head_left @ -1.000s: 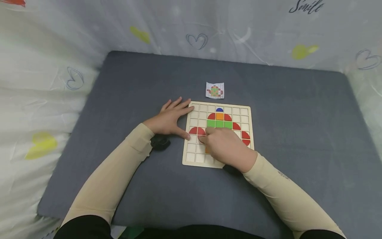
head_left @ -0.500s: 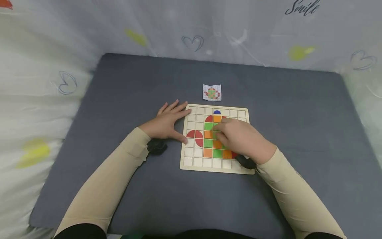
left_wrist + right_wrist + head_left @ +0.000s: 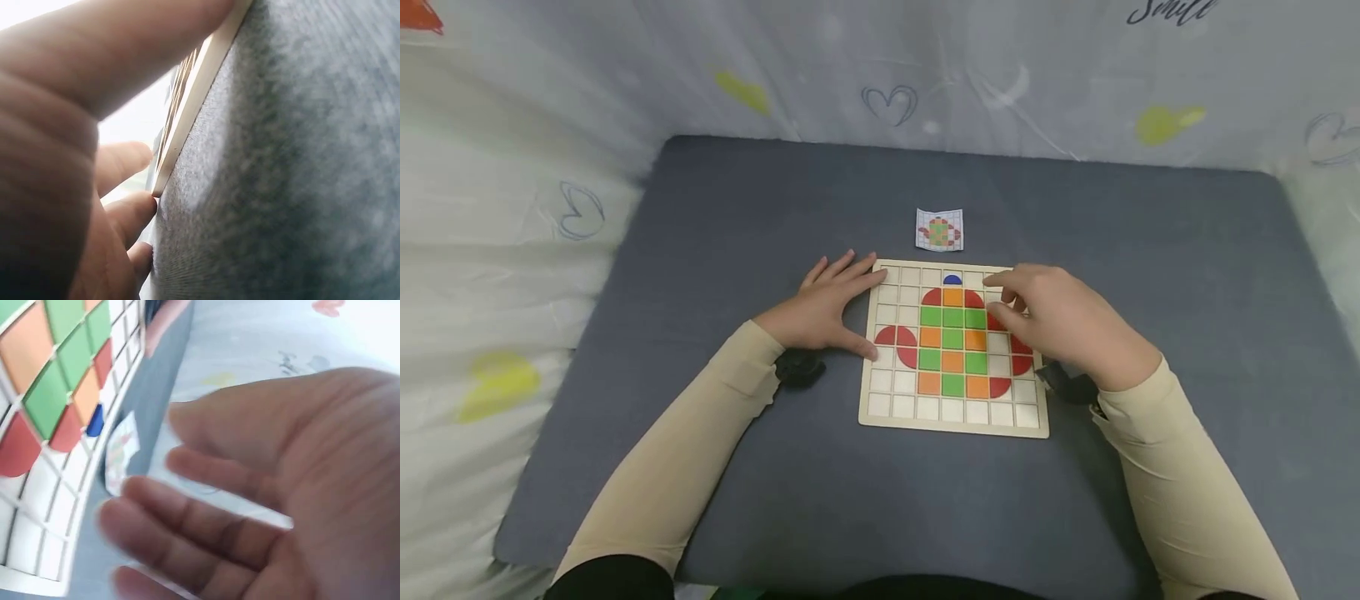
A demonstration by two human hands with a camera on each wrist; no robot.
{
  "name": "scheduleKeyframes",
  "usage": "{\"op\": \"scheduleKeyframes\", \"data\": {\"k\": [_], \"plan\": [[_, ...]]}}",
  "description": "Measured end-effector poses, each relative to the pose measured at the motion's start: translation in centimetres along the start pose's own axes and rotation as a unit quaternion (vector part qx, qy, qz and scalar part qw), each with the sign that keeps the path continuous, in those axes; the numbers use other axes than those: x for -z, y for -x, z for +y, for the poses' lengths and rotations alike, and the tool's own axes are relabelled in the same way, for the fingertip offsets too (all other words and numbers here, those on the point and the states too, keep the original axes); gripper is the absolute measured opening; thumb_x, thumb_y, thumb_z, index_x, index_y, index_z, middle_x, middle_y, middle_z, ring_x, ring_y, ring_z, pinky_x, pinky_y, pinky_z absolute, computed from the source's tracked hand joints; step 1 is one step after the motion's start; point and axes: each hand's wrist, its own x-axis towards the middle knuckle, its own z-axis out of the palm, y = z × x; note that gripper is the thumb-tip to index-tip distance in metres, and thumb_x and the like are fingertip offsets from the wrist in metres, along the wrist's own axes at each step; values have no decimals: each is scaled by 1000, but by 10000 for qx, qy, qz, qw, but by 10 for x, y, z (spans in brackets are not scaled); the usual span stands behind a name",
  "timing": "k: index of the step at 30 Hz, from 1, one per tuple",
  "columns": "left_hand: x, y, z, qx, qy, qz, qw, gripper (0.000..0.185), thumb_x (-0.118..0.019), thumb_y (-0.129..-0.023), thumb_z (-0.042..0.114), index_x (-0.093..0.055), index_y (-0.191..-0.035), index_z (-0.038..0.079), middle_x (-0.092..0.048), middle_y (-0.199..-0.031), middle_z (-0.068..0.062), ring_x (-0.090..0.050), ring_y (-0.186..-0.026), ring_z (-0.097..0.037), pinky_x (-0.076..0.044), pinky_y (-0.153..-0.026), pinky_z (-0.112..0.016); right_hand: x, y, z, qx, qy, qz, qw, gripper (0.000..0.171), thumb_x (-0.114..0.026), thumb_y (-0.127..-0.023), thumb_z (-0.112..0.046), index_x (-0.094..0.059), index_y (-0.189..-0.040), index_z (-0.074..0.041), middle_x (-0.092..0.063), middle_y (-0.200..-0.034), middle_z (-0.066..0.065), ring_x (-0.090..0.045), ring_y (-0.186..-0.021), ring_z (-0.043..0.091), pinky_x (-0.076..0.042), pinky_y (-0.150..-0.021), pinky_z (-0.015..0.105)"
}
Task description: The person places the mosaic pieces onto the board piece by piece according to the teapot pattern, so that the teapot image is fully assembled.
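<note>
We see a gray mat (image 3: 775,467) with lots of room around the puzzle board (image 3: 955,421), our flat left hand (image 3: 823,304) touching its edge, our loose, empty right hand (image 3: 1060,321) above.

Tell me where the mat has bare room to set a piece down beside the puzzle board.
The grey mat is bare left of the pattern card, right of the board out to the cloth, and along the near edge between the sleeves. It is crowded at the board's left edge, where the left hand lies flat, and over its right columns, under the right hand.
</note>
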Motion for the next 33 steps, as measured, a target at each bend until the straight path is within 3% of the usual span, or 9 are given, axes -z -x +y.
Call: {"op": "scheduleKeyframes", "data": {"k": [5,12,20,29,33], "plan": [[1,3,-11,104,-57,54,9999,116,-77,-65,72,-20,-157,31,-3,-165,7,9,-151,-19,11,-119,-46,-15,-25,8,329,-233,-90,9991,35,-57,-97,-15,-64,-130,-6,-59,-106,4,-54,-85,18,-48,-71,32],[-5,3,-20,129,1,98,9999,115,-76,-64,73,-22,-157,30,-4,-165,7,9,-151,-18,11,-119,-45,-36,-59,6,454,169,-487,9976,44,-42,-96,-2,-59,-136,-8,-53,-100,4,-46,-75,19,-42,-59,29],[-6,-2,-21,44,-22,90,9999,115,-75,-65,74,-23,-157,29,-3,-165,7,9,-151,-19,11,-119,-46,-45,-59,5,393,382,-712,9960,41,-45,-97,-4,-60,-135,-10,-52,-102,2,-50,-76,17,-42,-54,26],[-4,-6,-22,86,-103,62,9999,115,-74,-64,75,-23,-157,30,-2,-164,8,10,-150,-17,11,-119,-45,-39,-58,3,347,190,-456,9982,38,-45,-97,-5,-66,-128,-7,-54,-99,3,-50,-82,17,-45,-69,28],[-5,-5,-24,125,-85,87,9998,115,-75,-64,74,-23,-157,30,-2,-164,9,10,-150,-17,12,-119,-45,-36,-56,6,277,187,-419,9986,35,-48,-97,-7,-66,-127,-5,-54,-96,4,-48,-81,19,-45,-69,30]]}}
